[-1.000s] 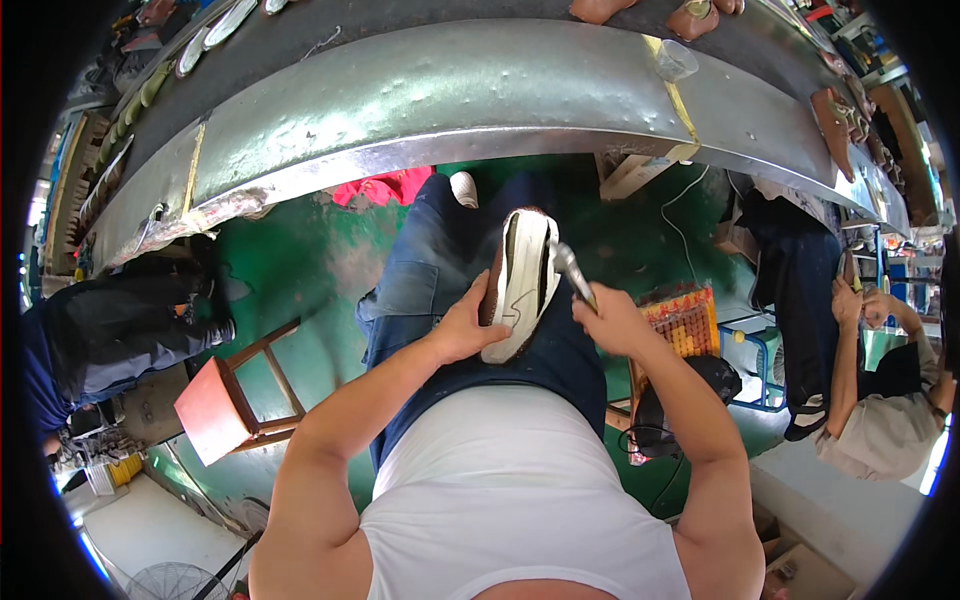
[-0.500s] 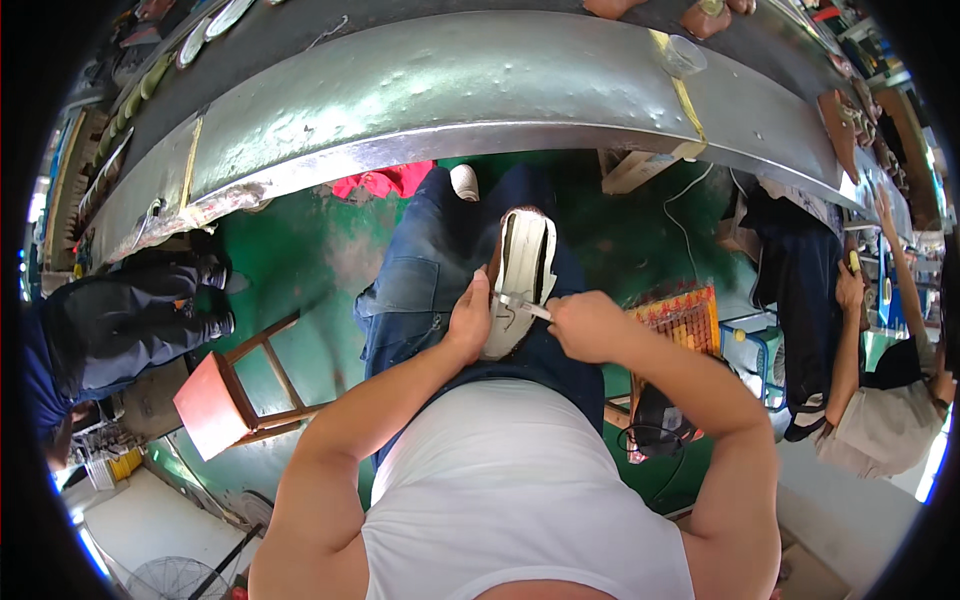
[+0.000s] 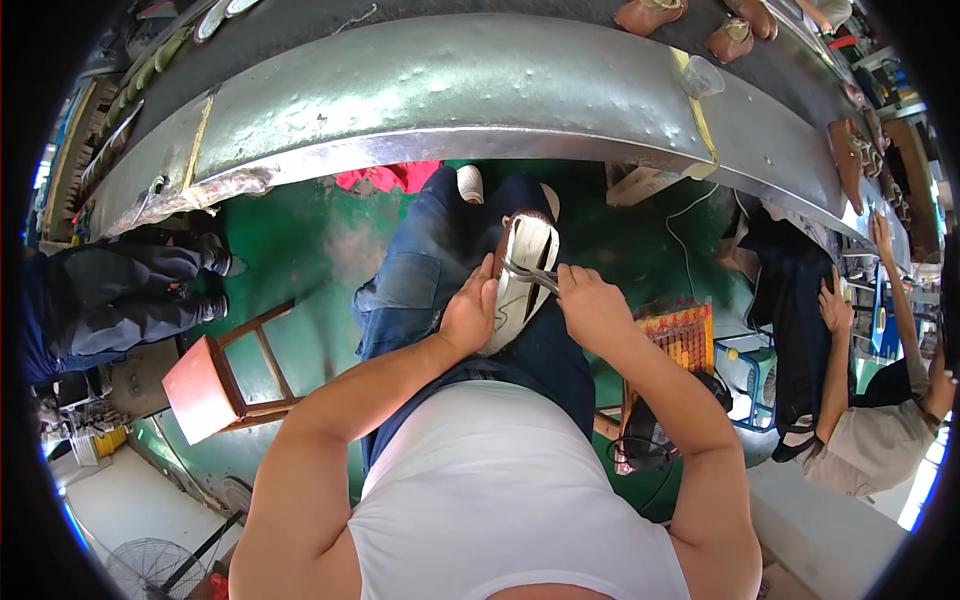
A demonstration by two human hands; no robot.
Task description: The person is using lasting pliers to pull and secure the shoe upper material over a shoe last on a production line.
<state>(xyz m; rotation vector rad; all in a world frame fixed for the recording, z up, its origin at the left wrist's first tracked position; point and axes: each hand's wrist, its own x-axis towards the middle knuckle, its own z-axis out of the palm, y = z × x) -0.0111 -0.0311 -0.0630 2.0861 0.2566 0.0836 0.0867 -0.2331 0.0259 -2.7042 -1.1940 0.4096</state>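
A brown shoe (image 3: 514, 308) lies bottom up on my lap, its pale underside facing me and a dark gap along its right edge. My left hand (image 3: 470, 312) is closed around the shoe's left side, thumb along the edge. In my closed right hand (image 3: 593, 308) are metal pincers (image 3: 536, 275), gripped by the handles. Their jaws lie over the middle of the underside, near its left edge; whether they pinch anything is too small to tell.
A long metal-covered bench (image 3: 430, 85) runs across in front, with brown shoes (image 3: 650, 14) on its far top. A red-seated stool (image 3: 203, 388) stands left and a slatted chair (image 3: 680, 340) right. Other people work at both sides; a wire fan (image 3: 150, 565) is lower left.
The pincers have tilted and shifted up along the underside, with my right hand higher and a little farther right. My left hand still holds the shoe. The whole view has shifted slightly.
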